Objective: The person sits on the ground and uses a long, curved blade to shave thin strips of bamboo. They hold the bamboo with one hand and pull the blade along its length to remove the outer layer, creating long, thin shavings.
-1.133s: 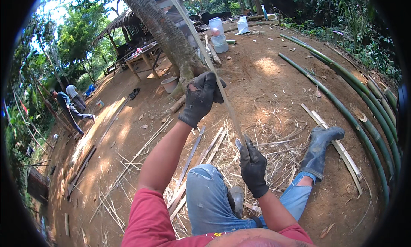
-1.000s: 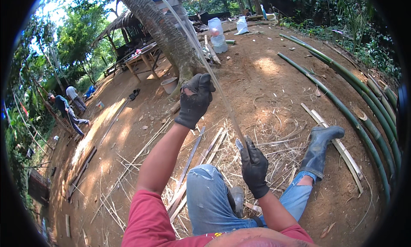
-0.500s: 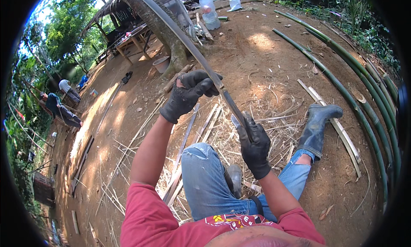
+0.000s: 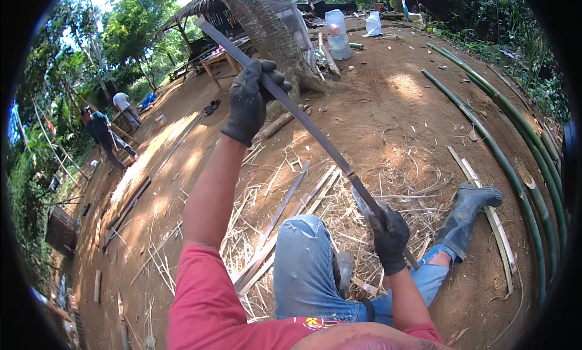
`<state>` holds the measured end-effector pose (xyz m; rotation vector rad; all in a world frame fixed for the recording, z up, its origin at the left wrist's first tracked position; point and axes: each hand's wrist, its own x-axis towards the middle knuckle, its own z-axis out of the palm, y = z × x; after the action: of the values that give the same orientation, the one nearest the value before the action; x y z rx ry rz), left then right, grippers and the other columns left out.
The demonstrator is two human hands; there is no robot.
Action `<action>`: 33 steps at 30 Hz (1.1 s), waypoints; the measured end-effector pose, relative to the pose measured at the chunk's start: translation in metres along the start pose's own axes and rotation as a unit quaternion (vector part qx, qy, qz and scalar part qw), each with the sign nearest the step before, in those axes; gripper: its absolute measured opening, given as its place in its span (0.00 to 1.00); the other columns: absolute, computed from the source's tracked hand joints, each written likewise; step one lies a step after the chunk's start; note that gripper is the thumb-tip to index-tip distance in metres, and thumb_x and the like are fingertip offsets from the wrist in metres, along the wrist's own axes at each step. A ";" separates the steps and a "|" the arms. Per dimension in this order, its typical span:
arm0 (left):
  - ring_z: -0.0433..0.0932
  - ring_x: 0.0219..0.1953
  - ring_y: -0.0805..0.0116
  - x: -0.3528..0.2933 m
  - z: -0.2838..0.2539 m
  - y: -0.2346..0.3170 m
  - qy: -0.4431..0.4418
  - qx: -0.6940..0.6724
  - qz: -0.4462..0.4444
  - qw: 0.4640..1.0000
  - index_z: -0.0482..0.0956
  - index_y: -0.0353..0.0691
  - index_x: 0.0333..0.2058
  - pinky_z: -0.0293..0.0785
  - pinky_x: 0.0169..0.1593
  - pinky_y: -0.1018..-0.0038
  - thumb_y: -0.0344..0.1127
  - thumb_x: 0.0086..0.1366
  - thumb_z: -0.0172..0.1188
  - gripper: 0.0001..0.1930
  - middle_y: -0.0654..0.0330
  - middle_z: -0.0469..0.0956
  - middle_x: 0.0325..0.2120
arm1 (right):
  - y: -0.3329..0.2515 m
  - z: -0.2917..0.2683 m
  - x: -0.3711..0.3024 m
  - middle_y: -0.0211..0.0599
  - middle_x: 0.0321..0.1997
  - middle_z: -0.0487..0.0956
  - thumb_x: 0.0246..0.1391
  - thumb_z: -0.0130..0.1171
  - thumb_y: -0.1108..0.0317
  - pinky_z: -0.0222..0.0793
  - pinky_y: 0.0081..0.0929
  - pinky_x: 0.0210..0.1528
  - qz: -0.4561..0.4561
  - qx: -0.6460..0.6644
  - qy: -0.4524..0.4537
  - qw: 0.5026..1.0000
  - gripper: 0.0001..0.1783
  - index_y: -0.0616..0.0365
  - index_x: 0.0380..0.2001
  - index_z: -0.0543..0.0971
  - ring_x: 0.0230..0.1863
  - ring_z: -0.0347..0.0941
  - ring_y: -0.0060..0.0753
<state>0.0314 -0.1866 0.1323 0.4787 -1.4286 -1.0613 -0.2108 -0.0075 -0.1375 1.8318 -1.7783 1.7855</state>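
Observation:
A long, dark bamboo strip (image 4: 315, 133) slants across from the upper left down to my right thigh. My left hand (image 4: 250, 101), in a black glove, is closed around it close to its upper end. Lower down, my gloved right hand (image 4: 391, 239) grips a knife (image 4: 362, 200), whose handle is hidden in the fist. The blade lies along the strip just below a node; whether it cuts in cannot be made out. The strip's lower end sticks out below my right hand, above my jeans.
Pale shavings (image 4: 357, 228) and split bamboo strips (image 4: 282, 204) cover the ground around my legs. Green bamboo poles (image 4: 494, 147) lie at right. A tree trunk (image 4: 267, 34) and a plastic container (image 4: 337, 34) stand ahead. Two people (image 4: 106, 134) are at far left.
My left hand has moved up and away from my right hand, nearer the strip's upper end. That end and the lower tip now show. The view has shifted left.

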 end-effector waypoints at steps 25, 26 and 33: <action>0.62 0.16 0.76 0.008 -0.027 0.035 0.119 0.047 0.125 0.984 0.65 0.46 0.28 0.62 0.21 0.76 0.63 0.70 0.44 0.25 0.70 0.57 0.14 | -0.043 0.043 -0.009 0.39 0.27 0.79 0.64 0.54 0.58 0.73 0.28 0.34 0.037 0.181 -0.204 0.961 0.17 0.60 0.44 0.81 0.29 0.78 0.32; 0.61 0.16 0.76 0.022 -0.039 0.058 0.158 0.040 0.155 0.974 0.65 0.45 0.28 0.61 0.21 0.76 0.62 0.71 0.43 0.25 0.70 0.57 0.15 | -0.032 0.038 -0.013 0.36 0.24 0.78 0.65 0.53 0.58 0.72 0.27 0.32 0.107 0.223 -0.273 0.930 0.16 0.60 0.43 0.81 0.26 0.77 0.28; 0.63 0.20 0.77 0.067 -0.093 0.136 0.153 0.085 0.213 0.961 0.70 0.34 0.45 0.65 0.25 0.77 0.51 0.73 0.46 0.22 0.69 0.61 0.18 | 0.005 0.055 -0.045 0.28 0.20 0.76 0.67 0.51 0.56 0.65 0.20 0.20 0.212 0.357 -0.356 0.837 0.19 0.61 0.31 0.80 0.17 0.69 0.16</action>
<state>0.1472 -0.2036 0.2664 0.4119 -1.2742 -0.4958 -0.1635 -0.0165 -0.1907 2.8872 -2.0050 2.3782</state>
